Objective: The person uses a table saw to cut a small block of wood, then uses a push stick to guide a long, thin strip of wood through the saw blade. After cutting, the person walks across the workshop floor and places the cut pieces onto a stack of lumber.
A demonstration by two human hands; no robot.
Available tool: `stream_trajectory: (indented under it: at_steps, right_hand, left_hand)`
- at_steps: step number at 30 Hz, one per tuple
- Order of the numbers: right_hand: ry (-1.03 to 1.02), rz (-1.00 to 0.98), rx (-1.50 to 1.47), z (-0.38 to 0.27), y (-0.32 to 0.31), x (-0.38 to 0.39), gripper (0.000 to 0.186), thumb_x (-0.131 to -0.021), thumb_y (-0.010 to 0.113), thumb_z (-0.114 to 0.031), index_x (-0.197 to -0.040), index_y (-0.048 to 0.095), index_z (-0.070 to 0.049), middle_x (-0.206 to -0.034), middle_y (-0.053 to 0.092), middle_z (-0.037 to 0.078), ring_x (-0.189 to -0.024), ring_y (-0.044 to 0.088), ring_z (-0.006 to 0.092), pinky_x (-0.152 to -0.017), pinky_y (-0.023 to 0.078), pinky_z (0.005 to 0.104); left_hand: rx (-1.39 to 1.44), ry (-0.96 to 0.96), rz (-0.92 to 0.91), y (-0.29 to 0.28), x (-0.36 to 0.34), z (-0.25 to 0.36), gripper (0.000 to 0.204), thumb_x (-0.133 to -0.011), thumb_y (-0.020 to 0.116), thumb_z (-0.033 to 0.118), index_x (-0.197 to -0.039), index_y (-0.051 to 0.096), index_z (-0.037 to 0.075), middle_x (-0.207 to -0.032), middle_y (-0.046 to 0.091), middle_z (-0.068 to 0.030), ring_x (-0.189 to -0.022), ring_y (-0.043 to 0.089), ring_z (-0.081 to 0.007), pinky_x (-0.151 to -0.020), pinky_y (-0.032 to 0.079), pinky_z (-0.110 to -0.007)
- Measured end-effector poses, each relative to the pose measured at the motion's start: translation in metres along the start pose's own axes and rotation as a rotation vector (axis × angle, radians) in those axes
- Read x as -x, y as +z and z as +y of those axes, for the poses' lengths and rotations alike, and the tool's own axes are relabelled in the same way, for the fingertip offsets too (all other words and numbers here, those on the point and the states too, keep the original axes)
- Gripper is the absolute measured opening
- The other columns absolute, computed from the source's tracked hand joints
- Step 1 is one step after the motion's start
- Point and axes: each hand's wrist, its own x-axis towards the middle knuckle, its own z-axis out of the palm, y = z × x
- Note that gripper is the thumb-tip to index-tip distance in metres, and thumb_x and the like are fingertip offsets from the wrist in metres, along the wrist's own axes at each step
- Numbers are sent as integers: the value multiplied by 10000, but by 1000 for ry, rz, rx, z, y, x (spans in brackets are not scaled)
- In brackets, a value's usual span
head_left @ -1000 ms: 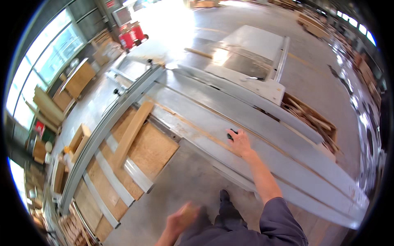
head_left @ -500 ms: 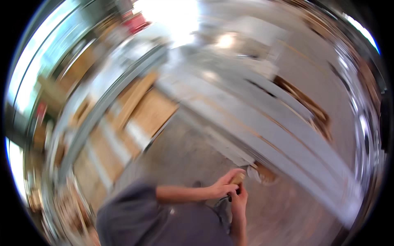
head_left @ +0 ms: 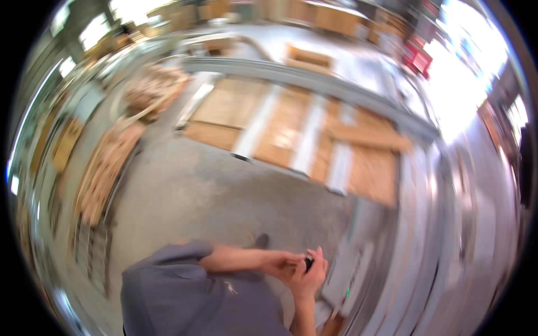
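Note:
My left hand (head_left: pixel 283 265) and my right hand (head_left: pixel 305 277) meet at the bottom centre, both closed around a small black object (head_left: pixel 308 263) that is mostly covered by fingers and blurred. Beyond them is the saw table's panel support (head_left: pixel 286 129), made of brown boards crossed by silver rails. A loose wooden strip (head_left: pixel 370 136) lies on it, below a long grey fence bar (head_left: pixel 291 74).
Long grey table beds (head_left: pixel 414 235) run along my right. A rack of pale timber (head_left: pixel 106 168) stands at left, with a pile of wood offcuts (head_left: pixel 151 92) behind it. Red items (head_left: pixel 414 56) and wooden cabinets (head_left: pixel 336 19) are at the back.
My view has swung left. My right hand has come off the grey table with the black object, and my left hand has risen to join it at waist height.

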Motion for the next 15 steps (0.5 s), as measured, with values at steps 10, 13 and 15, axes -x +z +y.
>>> stream_trajectory:
  at_steps: [10,13,15]
  right_hand:
    - [-555,-571,-271,-4,65,-191,441,-924,544,-107,-1338,564,43,-1244,646,240,-1187,624,381,-1028,481,462]
    - [-633,-281,312,110,69,-336,569,-776,574,110,-1340,525,58,-1283,611,267,-1208,584,439,-1036,473,505]
    - [-680,-150,714,182,66,-427,620,-781,550,114,-1393,468,52,-1277,606,254,-1191,588,420,-1004,488,473]
  left_hand:
    - [-193,694,97,36,116,69,690,-806,772,220,-1426,487,114,-1402,555,-174,-1104,663,-237,-690,630,-345]
    - [-54,899,-23,53,127,63,702,-795,788,192,-1422,490,93,-1477,441,-298,-1158,621,-391,-784,625,-391]
    - [22,1020,-5,53,129,50,691,-800,799,174,-1416,499,85,-1488,411,-321,-1186,596,-435,-839,610,-421]
